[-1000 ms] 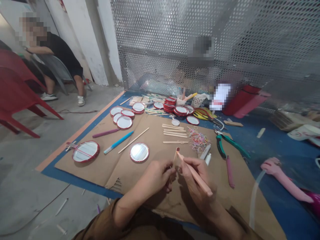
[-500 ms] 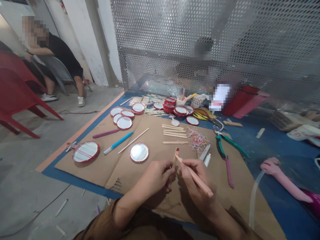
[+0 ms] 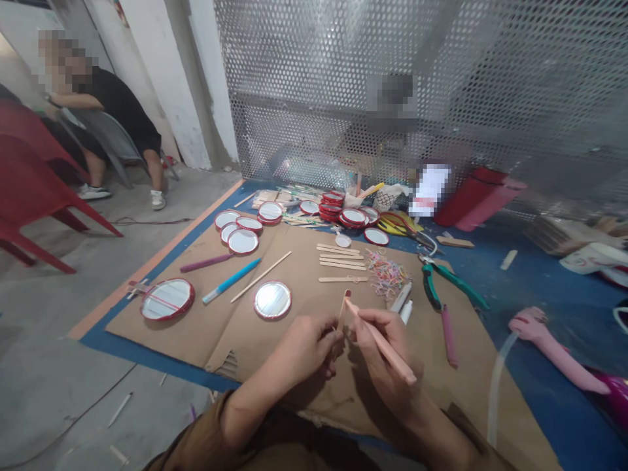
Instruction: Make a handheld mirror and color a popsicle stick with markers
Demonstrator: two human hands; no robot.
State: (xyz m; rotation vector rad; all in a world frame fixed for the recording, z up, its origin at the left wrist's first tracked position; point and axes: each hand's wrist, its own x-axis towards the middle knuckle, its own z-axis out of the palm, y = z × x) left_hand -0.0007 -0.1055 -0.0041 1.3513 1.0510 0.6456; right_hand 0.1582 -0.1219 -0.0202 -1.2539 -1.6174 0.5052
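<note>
My left hand (image 3: 309, 347) pinches a thin wooden stick (image 3: 342, 313) with a red-marked tip, upright between its fingers. My right hand (image 3: 380, 343) grips a long peach-coloured stick (image 3: 385, 347), whose far end touches or nearly touches the wooden stick. Both hands hover over a brown cardboard sheet (image 3: 235, 327). Round mirrors with red rims lie on it, the nearest (image 3: 273, 300) just beyond my left hand. Several flat wooden craft sticks (image 3: 342, 261) lie in a row ahead of my hands, beside a pile of small coloured rubber bands (image 3: 387, 275).
Green-handled pliers (image 3: 434, 281) and a pink stick (image 3: 449, 335) lie on the cardboard at right. A blue mat (image 3: 549, 340) runs beneath it, with a pink plastic piece (image 3: 554, 350) on it. Stacked red-rimmed lids stand at the back. A seated person (image 3: 112, 104) is at upper left, beside red plastic chairs (image 3: 34, 183).
Both hands keep the same sticks in nearly the same pose. The whole scene has shifted slightly in view, as my head moved a little.
</note>
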